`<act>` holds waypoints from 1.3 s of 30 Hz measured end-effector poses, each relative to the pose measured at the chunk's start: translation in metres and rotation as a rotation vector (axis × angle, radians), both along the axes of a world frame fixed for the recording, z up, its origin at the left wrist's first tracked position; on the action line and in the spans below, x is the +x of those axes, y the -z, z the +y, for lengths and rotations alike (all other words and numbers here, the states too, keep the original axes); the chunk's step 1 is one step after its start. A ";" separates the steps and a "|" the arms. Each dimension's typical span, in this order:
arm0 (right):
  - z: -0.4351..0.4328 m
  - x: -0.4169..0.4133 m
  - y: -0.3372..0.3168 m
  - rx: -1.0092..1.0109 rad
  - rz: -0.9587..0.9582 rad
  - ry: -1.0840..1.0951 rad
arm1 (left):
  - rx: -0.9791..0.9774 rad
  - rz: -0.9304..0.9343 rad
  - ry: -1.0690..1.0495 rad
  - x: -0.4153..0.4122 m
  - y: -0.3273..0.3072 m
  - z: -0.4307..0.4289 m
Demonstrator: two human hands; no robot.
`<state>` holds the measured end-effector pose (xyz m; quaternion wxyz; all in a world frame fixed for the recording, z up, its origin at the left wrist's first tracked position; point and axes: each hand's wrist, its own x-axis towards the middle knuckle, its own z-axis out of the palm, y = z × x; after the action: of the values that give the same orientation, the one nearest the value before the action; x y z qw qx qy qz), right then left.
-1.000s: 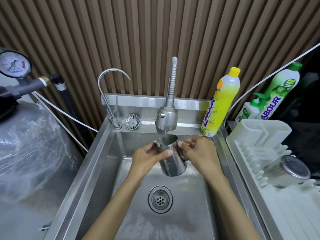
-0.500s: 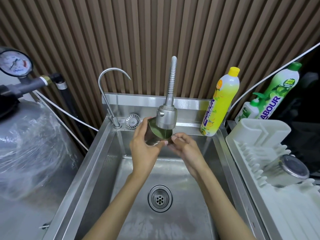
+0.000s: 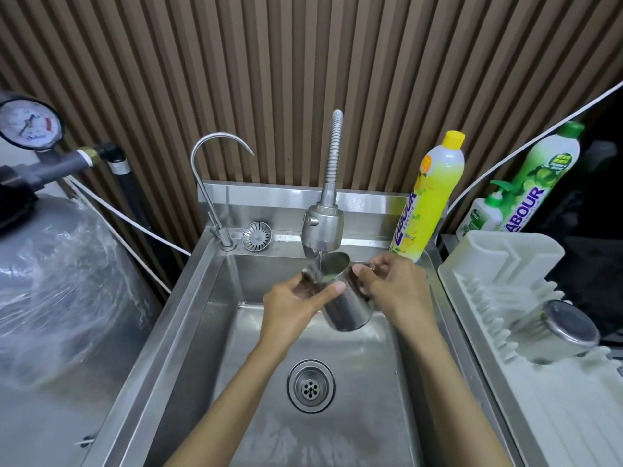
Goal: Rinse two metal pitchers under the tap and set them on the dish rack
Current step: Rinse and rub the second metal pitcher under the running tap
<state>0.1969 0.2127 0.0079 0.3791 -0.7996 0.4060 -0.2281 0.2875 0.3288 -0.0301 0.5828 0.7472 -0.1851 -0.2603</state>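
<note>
A shiny metal pitcher hangs over the sink, mouth tilted up toward the tap head. A thin stream of water runs from the tap into it. My left hand grips the pitcher's body from the left, thumb across its front. My right hand holds it on the right side, where the handle is hidden under my fingers. A second metal pitcher lies on its side on the white dish rack at the right, base toward me.
A thin gooseneck tap and a small strainer stand at the sink's back left. A yellow detergent bottle sits at the back right corner, a green bottle and small pump bottle behind the rack. A wrapped tank with a gauge stands left.
Half a second ago the pitcher was raised close against the tap head in my left hand. It has come down and forward, and both hands hold it under the stream again.
</note>
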 end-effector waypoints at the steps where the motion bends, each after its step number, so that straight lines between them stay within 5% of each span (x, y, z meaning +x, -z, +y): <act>1: 0.002 -0.001 -0.006 -0.080 0.018 -0.002 | -0.020 0.034 0.033 0.000 0.003 -0.003; 4: -0.001 0.001 -0.011 -0.132 -0.040 -0.027 | -0.108 0.035 0.019 0.000 0.006 -0.013; 11: -0.010 0.021 0.031 0.731 -0.523 -0.125 | -0.151 -0.353 -0.084 0.015 -0.010 -0.016; 16: 0.007 0.028 0.051 0.977 -0.633 -0.189 | 0.104 -0.639 -0.085 0.020 -0.013 -0.004; 22: 0.005 0.014 0.041 0.661 -0.302 -0.132 | 0.262 -0.634 -0.098 0.016 -0.019 0.008; 28: -0.009 0.001 0.010 0.124 -0.011 -0.045 | 0.066 -0.157 -0.010 0.006 0.001 0.005; 31: -0.006 -0.005 -0.001 -0.059 -0.010 -0.048 | -0.069 -0.031 0.044 0.001 0.011 -0.008; 34: -0.011 -0.004 -0.001 -0.003 -0.165 -0.060 | -0.171 -0.047 0.019 0.001 0.015 -0.021; 39: -0.014 0.010 0.013 0.411 -0.476 -0.174 | -0.163 -0.309 -0.162 0.008 0.005 -0.027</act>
<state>0.2066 0.1987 -0.0054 0.6350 -0.6623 0.2737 -0.2886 0.2952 0.3021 -0.0348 0.6251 0.7411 -0.2321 -0.0789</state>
